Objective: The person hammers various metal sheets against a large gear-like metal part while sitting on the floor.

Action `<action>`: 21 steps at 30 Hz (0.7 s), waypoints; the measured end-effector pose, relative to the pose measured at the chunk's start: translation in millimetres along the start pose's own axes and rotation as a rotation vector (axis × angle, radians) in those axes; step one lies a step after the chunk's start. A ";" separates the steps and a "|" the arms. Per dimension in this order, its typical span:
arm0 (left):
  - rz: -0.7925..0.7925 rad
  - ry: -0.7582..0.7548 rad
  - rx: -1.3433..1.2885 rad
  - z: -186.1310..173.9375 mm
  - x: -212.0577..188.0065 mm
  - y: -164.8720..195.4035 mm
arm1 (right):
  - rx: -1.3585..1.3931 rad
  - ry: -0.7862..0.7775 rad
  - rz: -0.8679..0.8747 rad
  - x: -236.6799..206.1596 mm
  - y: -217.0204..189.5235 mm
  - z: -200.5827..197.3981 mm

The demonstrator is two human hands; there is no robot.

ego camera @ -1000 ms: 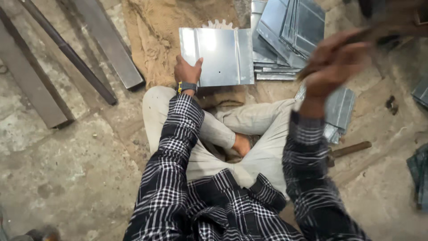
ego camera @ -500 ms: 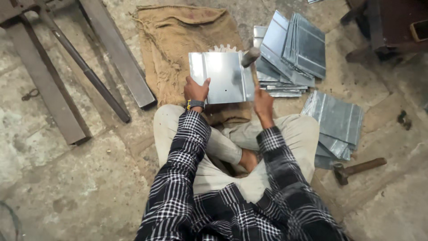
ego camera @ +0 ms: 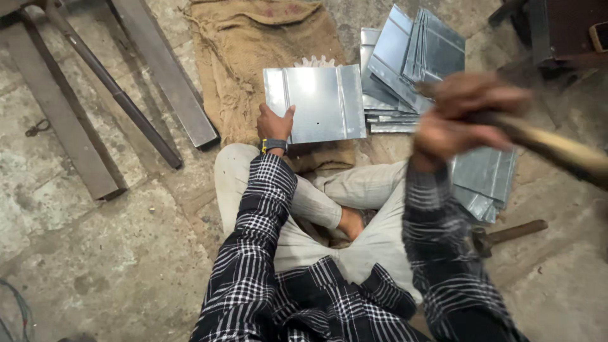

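I sit cross-legged on the floor. My left hand presses on the near left corner of a folded sheet-metal piece lying on a burlap sack. A toothed metal edge pokes out behind the piece. My right hand is raised and blurred, gripping the wooden handle of a hammer that points to the right; its head is out of view.
A stack of sheet-metal pieces lies beyond my right hand, another pile by my right knee. A second hammer lies on the floor at right. Long steel bars and a rod lie at left. Dark furniture stands top right.
My right hand has swung up and back from the sheet, lifting the hammer off it. The left hand has stayed on the sheet's corner.
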State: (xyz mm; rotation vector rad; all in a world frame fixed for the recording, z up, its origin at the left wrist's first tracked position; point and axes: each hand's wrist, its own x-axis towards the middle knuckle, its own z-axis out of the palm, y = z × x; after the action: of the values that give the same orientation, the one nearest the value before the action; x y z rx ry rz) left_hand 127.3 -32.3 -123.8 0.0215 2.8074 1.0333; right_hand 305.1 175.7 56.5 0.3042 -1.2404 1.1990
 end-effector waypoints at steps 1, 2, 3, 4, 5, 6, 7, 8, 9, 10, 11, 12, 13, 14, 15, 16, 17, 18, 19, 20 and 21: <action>-0.009 0.004 -0.004 0.1 0.0 -0.4 | -0.092 0.034 0.041 -27.3 15.4 -7.8; -0.014 0.008 -0.008 0.2 0.1 -0.8 | -0.321 0.027 0.197 -62.5 27.5 -13.2; -0.015 0.016 -0.015 0.5 0.4 -0.8 | -0.560 -0.045 0.359 -92.9 35.6 -20.0; -0.013 0.011 -0.013 0.6 1.4 -0.9 | -0.811 -0.183 0.512 -117.0 38.9 -26.1; -0.012 0.004 -0.012 1.3 1.7 -0.8 | -1.069 -0.356 0.666 -132.9 37.3 -32.7; -0.013 -0.005 -0.009 1.4 2.2 -1.3 | -1.185 -0.458 0.781 -139.8 37.5 -38.5; -0.012 -0.008 -0.016 2.6 3.7 -0.2 | -1.282 -0.548 0.899 -138.9 36.0 -39.1; -0.010 -0.012 -0.018 3.5 2.7 -1.2 | -1.191 -0.491 0.929 -138.1 30.8 -39.5; 0.004 -0.007 -0.022 3.6 8.1 0.5 | -1.095 -0.424 0.946 -138.3 29.3 -42.0; 0.019 -0.002 -0.015 4.8 12.3 2.7 | -1.003 -0.364 0.951 -130.6 27.4 -42.5; 0.026 0.003 -0.010 5.1 15.0 2.8 | -1.001 -0.314 0.901 -120.9 25.2 -41.0; 0.019 0.002 0.002 5.0 17.2 2.9 | -0.998 -0.273 0.864 -113.2 20.0 -39.6; 0.012 0.010 -0.005 5.9 17.9 2.3 | -0.773 -0.208 0.854 -103.9 12.8 -40.2; 0.008 0.022 -0.011 5.5 18.6 2.7 | -0.546 -0.136 0.836 -90.7 7.8 -40.0; 0.012 0.040 -0.018 7.1 19.5 1.6 | -0.460 -0.092 0.691 -73.4 3.8 -37.6; 0.023 0.042 -0.024 8.5 19.2 -0.4 | -0.219 -0.033 0.604 -54.0 -1.8 -32.5; 0.038 0.042 -0.032 9.3 18.5 -0.8 | -0.130 0.091 0.623 -34.2 -11.2 -26.4; 0.051 0.043 -0.041 9.6 17.4 -1.5 | -0.263 -0.034 0.281 -9.5 -14.5 -20.4; 0.039 0.043 -0.037 10.1 17.0 -1.5 | -0.160 -0.039 0.251 5.8 -21.4 -12.7; 0.024 0.040 -0.032 10.1 16.6 -1.8 | -0.056 -0.047 0.222 25.2 -29.9 -7.0; 0.009 0.036 -0.026 10.2 16.3 -2.0 | -0.052 -0.043 0.177 27.0 -27.0 -1.7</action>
State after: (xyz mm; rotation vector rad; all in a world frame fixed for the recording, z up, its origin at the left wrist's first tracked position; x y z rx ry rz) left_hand 112.7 -26.2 -135.0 0.0124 2.8278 1.0831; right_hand 324.3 180.1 89.3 0.1856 -1.3552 1.3141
